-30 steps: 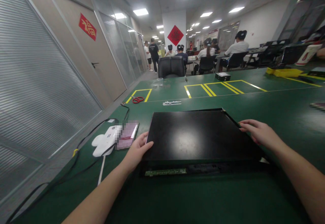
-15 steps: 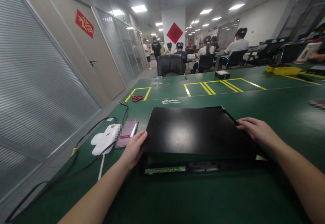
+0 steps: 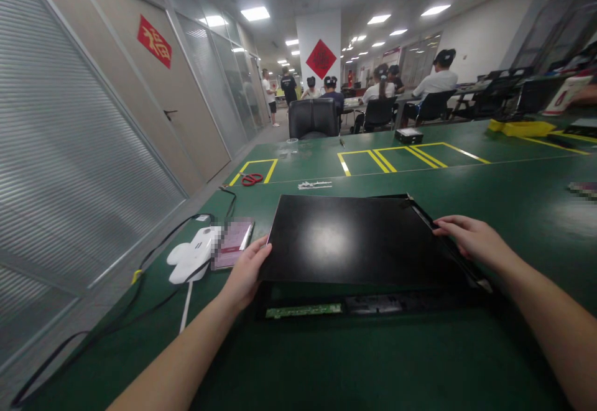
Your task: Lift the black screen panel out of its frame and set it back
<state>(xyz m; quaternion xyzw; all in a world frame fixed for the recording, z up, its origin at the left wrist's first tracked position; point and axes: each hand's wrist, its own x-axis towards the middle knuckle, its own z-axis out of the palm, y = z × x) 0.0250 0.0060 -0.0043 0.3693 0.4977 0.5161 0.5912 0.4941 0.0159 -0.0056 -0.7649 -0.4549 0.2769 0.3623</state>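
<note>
A dark, glossy LCD panel (image 3: 354,243) lies over a black frame (image 3: 373,303), tilted so that the frame's near side shows below it. My left hand (image 3: 247,271) is closed on the panel's left edge, thumb on top and fingers underneath. At the right, my right hand (image 3: 471,237) pinches the frame's right side between thumb and fingers, just beside the panel's edge. A green circuit board strip (image 3: 303,310) shows along the near side of the frame. The fingers under both edges are partly hidden.
To the left lie a white plastic device (image 3: 196,255) with cables and a pinkish flat case (image 3: 236,243). Red scissors (image 3: 252,180), white strips (image 3: 314,184), a clear cup (image 3: 292,143) and a black box (image 3: 408,136) are farther off. A yellow tray (image 3: 522,128) stands at the far right.
The frame's right side has shifted slightly beneath my right hand, and more of its rim shows beside the panel. My left hand and the panel are almost unmoved.
</note>
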